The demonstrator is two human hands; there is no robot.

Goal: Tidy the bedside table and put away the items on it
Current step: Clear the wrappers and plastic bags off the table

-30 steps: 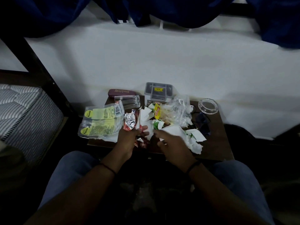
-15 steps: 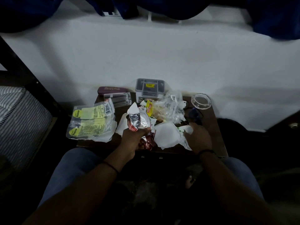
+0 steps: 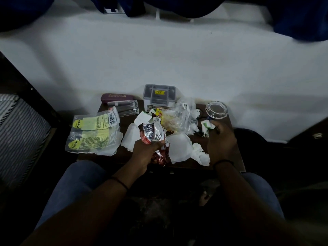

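A small dark wooden bedside table [image 3: 234,157] stands against a white wall, littered with wrappers. My left hand [image 3: 145,151] grips a bunch of foil and red snack wrappers [image 3: 152,134] above the table's front middle. My right hand [image 3: 221,139] curls around a small white and green paper scrap [image 3: 206,126] at the right side. White crumpled paper [image 3: 184,148] lies between my hands. A clear plastic bag with yellow contents [image 3: 177,116] sits behind them.
Green-labelled clear packets [image 3: 92,135] hang over the table's left edge. At the back are a maroon case [image 3: 116,97], a clear pen pack [image 3: 126,107], a grey box [image 3: 159,95] and a clear round lid [image 3: 217,110]. A mattress [image 3: 19,135] lies left; my knees are below.
My left hand lifted the foil and red wrappers off the table. My right hand moved from the centre papers to the table's right side and closed on a paper scrap.
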